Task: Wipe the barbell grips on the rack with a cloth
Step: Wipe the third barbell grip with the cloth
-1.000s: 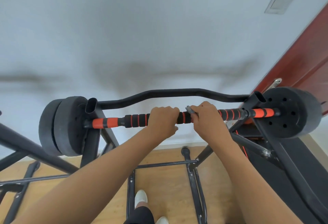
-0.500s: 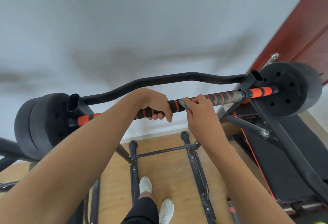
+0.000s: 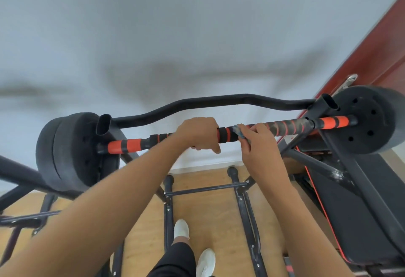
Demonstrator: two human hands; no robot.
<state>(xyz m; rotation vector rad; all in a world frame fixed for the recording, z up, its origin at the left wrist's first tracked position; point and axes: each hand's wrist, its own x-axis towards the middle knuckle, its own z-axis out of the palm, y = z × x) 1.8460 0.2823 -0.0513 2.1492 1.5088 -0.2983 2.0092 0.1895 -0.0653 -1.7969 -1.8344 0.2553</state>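
Note:
A barbell (image 3: 291,128) with black-and-orange striped foam grips lies across a black rack (image 3: 104,124), with black weight plates at both ends. My left hand (image 3: 199,133) grips the middle of the bar, fingers curled round it. Just to its right, my right hand (image 3: 258,139) holds a small blue-grey cloth (image 3: 238,132) against the grip; only a corner of the cloth shows between thumb and fingers.
A curved black rear bar (image 3: 219,101) runs behind the barbell. A black bench pad with red trim (image 3: 355,215) lies at the right, beside a red door (image 3: 381,42). Black frame legs (image 3: 247,211) stand on the wooden floor around my white shoes (image 3: 182,228).
The view has swung back, so the bar sits more level. My left hand stays clamped on the bar. My right hand with the cloth has stayed close beside it on the grip.

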